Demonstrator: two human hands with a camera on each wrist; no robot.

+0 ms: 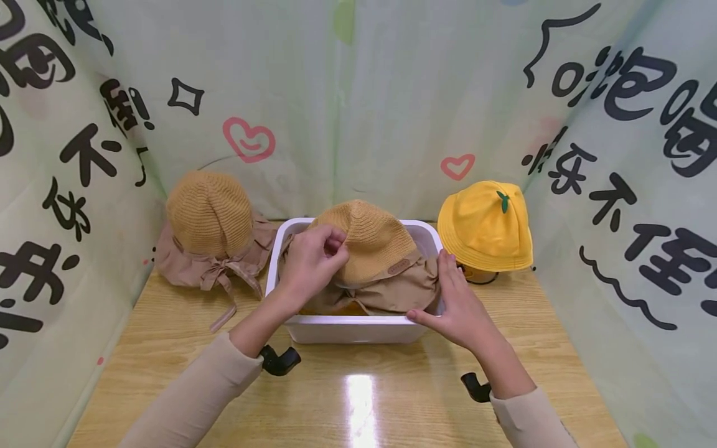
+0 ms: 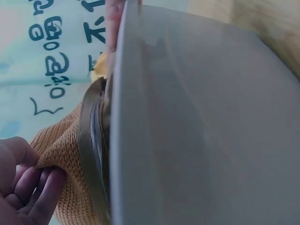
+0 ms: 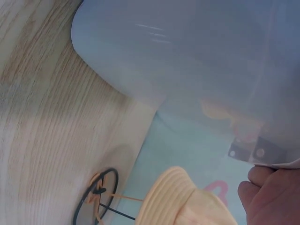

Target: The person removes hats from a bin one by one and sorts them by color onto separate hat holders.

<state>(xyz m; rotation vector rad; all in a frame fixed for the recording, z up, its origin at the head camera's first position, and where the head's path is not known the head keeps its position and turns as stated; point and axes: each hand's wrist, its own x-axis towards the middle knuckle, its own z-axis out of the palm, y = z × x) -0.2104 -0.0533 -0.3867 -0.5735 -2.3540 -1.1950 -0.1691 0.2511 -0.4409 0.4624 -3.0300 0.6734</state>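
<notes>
A white plastic bin (image 1: 358, 336) holds a tan knit hat with a brown fabric brim (image 1: 398, 295). My left hand (image 1: 313, 261) pinches the side of the hat's knit crown (image 1: 375, 239); in the left wrist view the knit (image 2: 70, 154) is drawn up between thumb and fingers. My right hand (image 1: 462, 305) rests on the bin's right front corner, thumb over the front rim and fingers straight along the right side. Orange-yellow material shows under the brim, mostly hidden.
Left of the bin, another tan knit hat (image 1: 210, 214) with a brown brim and ties sits raised. Right of it, a yellow bucket hat (image 1: 487, 224) with a green sprout is on a wire stand (image 3: 110, 197). Printed curtains (image 1: 392, 93) enclose the wooden table (image 1: 313, 398).
</notes>
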